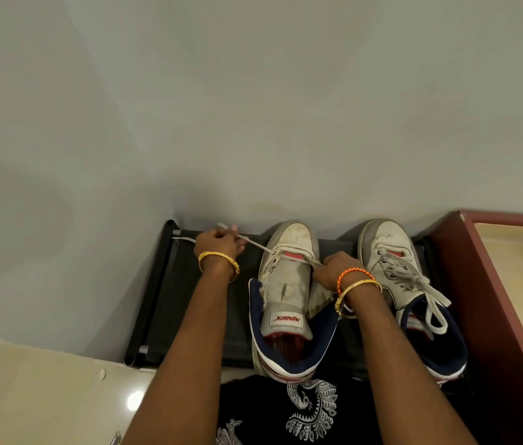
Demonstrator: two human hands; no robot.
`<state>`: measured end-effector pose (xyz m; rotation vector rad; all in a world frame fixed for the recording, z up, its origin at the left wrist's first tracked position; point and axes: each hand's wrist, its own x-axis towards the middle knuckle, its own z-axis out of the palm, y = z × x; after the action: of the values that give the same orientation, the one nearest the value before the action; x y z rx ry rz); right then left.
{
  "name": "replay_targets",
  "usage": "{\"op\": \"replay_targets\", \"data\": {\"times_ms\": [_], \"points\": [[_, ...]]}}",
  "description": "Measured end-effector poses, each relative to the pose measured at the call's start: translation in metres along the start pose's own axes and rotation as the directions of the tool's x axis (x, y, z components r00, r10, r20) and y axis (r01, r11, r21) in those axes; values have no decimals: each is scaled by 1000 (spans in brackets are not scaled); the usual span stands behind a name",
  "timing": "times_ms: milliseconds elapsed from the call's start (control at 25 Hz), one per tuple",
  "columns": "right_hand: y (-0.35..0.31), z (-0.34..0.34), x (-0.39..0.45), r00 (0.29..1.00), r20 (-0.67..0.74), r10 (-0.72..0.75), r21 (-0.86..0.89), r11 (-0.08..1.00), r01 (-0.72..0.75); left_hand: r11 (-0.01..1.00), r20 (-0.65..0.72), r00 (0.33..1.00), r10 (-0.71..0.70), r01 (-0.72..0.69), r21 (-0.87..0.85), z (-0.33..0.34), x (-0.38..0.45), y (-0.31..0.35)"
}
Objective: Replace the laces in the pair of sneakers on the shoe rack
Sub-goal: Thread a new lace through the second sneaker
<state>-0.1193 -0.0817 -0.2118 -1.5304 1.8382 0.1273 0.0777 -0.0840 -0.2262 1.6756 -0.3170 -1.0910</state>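
Two white high-top sneakers with navy collars stand on a black shoe rack [170, 303], toes toward the wall. The left sneaker [289, 284] has almost no lacing; one white lace [255, 244] runs through its front eyelets. My left hand [220, 242] grips that lace and holds it taut out to the left. My right hand [334, 268] pinches the lace's other end at the sneaker's right eyelets. The right sneaker [395, 268] is fully laced, its bow loops lying over the collar.
A grey wall rises directly behind the rack. A maroon cabinet [484, 316] with a cream tray stands against the rack's right side. Beige tiled floor lies at the lower left. My dark patterned clothing fills the bottom middle.
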Motion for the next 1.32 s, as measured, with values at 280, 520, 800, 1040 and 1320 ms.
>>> {"op": "replay_targets", "data": {"times_ms": [280,520,800,1040,1320], "points": [[3,-1,-1,1000,-2,17,71,997,-17,983,-309,950,-49,-9,-184,-63,28,3],[0,-1,-4,999,47,2,139,990,-9,906,288,898,-333,219,363,-13,-22,-7],[0,3,1,999,29,21,133,991,-25,979,198,967,-161,130,160,19,-31,-17],[4,3,1,998,27,52,133,990,-55,997,-46,999,-19,16,-79,-2,-14,-1],[8,-8,-11,996,83,41,326,943,-66,963,-321,930,-180,101,-249,-29,14,-7]]}}
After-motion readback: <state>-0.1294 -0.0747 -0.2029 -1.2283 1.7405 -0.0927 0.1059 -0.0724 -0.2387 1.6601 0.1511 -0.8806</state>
